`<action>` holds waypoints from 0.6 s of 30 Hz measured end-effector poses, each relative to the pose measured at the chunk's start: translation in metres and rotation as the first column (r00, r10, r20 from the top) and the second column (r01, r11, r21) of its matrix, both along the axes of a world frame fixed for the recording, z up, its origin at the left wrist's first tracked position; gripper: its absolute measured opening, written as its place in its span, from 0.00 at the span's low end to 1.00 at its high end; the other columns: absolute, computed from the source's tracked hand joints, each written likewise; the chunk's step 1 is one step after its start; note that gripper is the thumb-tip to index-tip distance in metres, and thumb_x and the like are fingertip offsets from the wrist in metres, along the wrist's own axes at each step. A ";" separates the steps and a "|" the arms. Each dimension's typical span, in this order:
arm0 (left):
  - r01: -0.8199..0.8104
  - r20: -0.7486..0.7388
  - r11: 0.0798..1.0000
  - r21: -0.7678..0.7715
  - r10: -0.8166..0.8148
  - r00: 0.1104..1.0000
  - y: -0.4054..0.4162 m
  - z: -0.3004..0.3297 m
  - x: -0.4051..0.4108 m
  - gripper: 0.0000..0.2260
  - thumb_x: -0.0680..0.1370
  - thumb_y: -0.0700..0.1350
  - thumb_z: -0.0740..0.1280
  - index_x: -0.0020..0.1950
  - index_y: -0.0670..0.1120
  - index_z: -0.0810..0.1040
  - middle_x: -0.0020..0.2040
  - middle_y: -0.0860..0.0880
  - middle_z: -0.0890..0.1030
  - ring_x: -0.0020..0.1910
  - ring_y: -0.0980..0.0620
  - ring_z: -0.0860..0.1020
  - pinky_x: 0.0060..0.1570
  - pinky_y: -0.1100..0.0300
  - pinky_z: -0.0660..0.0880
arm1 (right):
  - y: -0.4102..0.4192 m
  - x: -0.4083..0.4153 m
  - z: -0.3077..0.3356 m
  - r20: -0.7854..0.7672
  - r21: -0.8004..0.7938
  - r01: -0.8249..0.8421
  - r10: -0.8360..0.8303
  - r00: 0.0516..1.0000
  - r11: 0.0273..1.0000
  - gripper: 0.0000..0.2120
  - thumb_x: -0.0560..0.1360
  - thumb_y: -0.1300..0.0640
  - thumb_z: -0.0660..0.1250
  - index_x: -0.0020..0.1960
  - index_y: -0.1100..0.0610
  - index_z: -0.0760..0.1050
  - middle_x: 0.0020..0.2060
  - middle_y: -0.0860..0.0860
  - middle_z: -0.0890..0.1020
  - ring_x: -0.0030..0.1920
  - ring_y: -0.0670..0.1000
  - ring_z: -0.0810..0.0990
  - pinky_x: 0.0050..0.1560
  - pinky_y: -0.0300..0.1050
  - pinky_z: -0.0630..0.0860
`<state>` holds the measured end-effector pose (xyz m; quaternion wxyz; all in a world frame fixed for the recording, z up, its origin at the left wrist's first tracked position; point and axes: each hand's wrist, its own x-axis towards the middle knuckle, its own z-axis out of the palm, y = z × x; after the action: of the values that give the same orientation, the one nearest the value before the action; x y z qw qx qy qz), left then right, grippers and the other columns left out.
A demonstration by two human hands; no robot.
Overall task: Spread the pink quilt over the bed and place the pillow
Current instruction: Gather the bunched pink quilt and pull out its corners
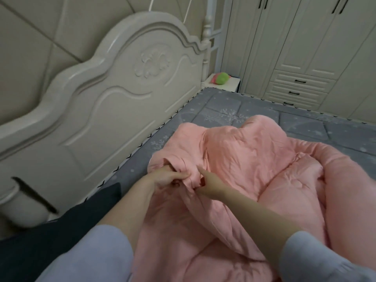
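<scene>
I had the pink quilt (244,169) bunched in a heap on the grey mattress (254,110), just off the headboard (105,94), with the far side and corner of the mattress bare. My left hand (168,178) was clenched on a quilt corner on the headboard side of the heap. My right hand (209,185) sat just beside it, thumb and finger pinching the same edge, forefinger partly extended. Both hands were at the heap's headboard-side end; the bulk lay away from the headboard and to my right, its long fold running roughly away from me. The left hand was nearer the headboard, so I judged the spread would go outward from that corner. No pillow was in view.
</scene>
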<state>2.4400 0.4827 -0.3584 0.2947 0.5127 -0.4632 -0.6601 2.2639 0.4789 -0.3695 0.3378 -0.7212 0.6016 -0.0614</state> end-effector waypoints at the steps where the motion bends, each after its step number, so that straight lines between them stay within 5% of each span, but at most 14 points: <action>1: -0.002 0.014 1.000 -0.003 0.002 1.000 0.013 0.003 0.003 0.05 0.71 0.45 0.74 0.42 0.46 0.81 0.36 0.43 0.75 0.32 0.51 0.71 0.32 0.62 0.66 | 0.011 0.002 0.002 0.026 -0.051 0.007 -0.006 1.000 0.999 0.30 0.73 0.63 0.67 0.74 0.60 0.65 0.61 0.60 0.79 0.56 0.53 0.79 0.47 0.33 0.66; 4: -0.021 0.073 1.000 -0.021 0.023 0.997 0.048 0.006 0.018 0.03 0.76 0.39 0.70 0.42 0.45 0.79 0.31 0.50 0.76 0.27 0.57 0.69 0.29 0.67 0.66 | 0.039 0.003 0.016 0.032 -0.132 -0.005 0.010 0.999 0.991 0.10 0.75 0.65 0.63 0.51 0.67 0.81 0.44 0.64 0.82 0.44 0.54 0.78 0.37 0.38 0.60; 7: 0.146 0.285 0.981 0.131 -0.179 0.942 0.080 0.004 0.037 0.07 0.78 0.39 0.67 0.53 0.46 0.81 0.35 0.56 0.83 0.25 0.64 0.73 0.31 0.70 0.68 | 0.053 -0.010 0.032 -0.080 -0.130 0.014 -0.025 0.997 0.991 0.10 0.76 0.64 0.62 0.41 0.67 0.79 0.46 0.65 0.80 0.46 0.57 0.76 0.40 0.44 0.60; 9: 0.240 0.470 0.912 0.333 -0.381 0.796 0.101 -0.011 0.050 0.07 0.79 0.39 0.65 0.51 0.50 0.80 0.34 0.58 0.82 0.27 0.64 0.74 0.35 0.69 0.68 | 0.059 -0.023 0.037 -0.138 -0.122 -0.012 -0.005 0.990 0.992 0.11 0.77 0.63 0.61 0.49 0.68 0.80 0.53 0.64 0.81 0.49 0.56 0.76 0.45 0.44 0.65; 12: 0.137 0.612 0.851 0.507 -0.467 0.638 0.122 -0.056 0.064 0.05 0.77 0.41 0.67 0.49 0.50 0.79 0.46 0.51 0.81 0.36 0.58 0.76 0.36 0.65 0.71 | 0.073 -0.043 0.036 -0.253 -0.024 -0.067 0.059 0.966 0.997 0.15 0.79 0.62 0.59 0.59 0.66 0.79 0.54 0.62 0.80 0.48 0.51 0.72 0.46 0.38 0.64; 18: -0.114 0.809 0.939 0.325 -0.214 0.548 0.129 -0.110 0.073 0.15 0.78 0.40 0.61 0.64 0.37 0.72 0.51 0.42 0.76 0.38 0.49 0.76 0.33 0.60 0.73 | 0.088 -0.073 0.012 -0.411 0.183 -0.040 0.113 0.904 0.982 0.16 0.78 0.57 0.60 0.63 0.56 0.78 0.61 0.55 0.80 0.61 0.55 0.77 0.50 0.38 0.69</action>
<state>2.5126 0.6115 -0.4685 -0.0731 0.7931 -0.4403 -0.4145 2.1908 0.5664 -0.3580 0.2630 -0.7091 0.6343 0.1601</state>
